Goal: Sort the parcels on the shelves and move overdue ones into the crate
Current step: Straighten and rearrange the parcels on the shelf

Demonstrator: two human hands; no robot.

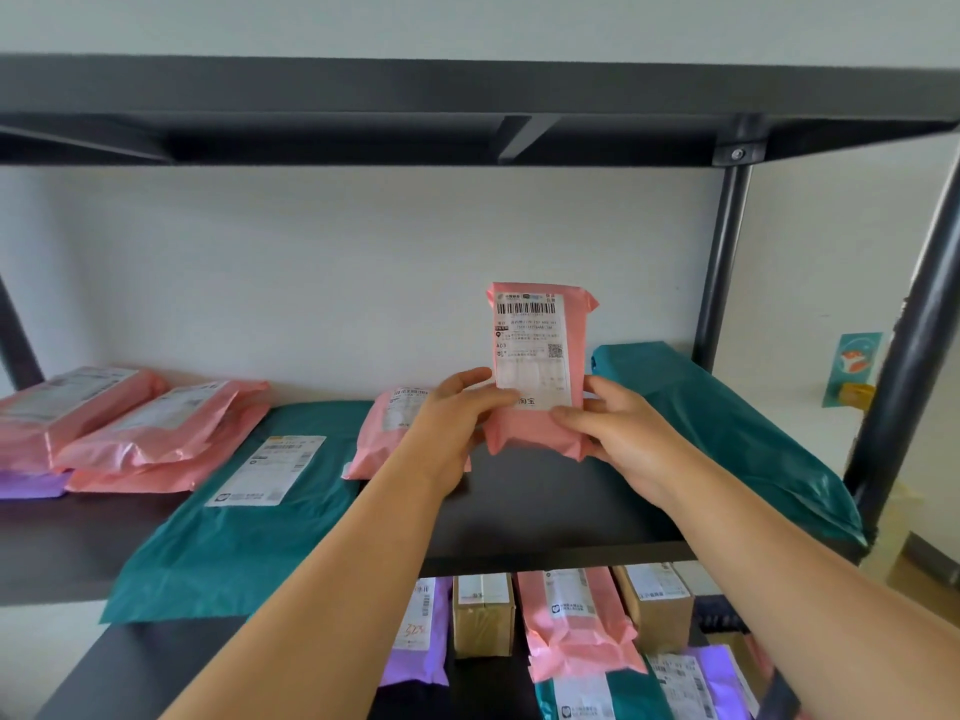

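The left hand (457, 415) and right hand (621, 433) pinched the pink parcel (524, 433), grip closed on its lower edges, upright above the shelf (545, 504), label (530, 350) toward the wearer, probably to check its date

Both hands hold a small pink parcel (540, 366) upright above the dark shelf (545, 506), label facing the camera; the left hand (457, 418) grips its lower left edge, the right hand (618, 433) its lower right; teal and pink mailers lie flat on that shelf; boxes and mailers fill the shelf below.
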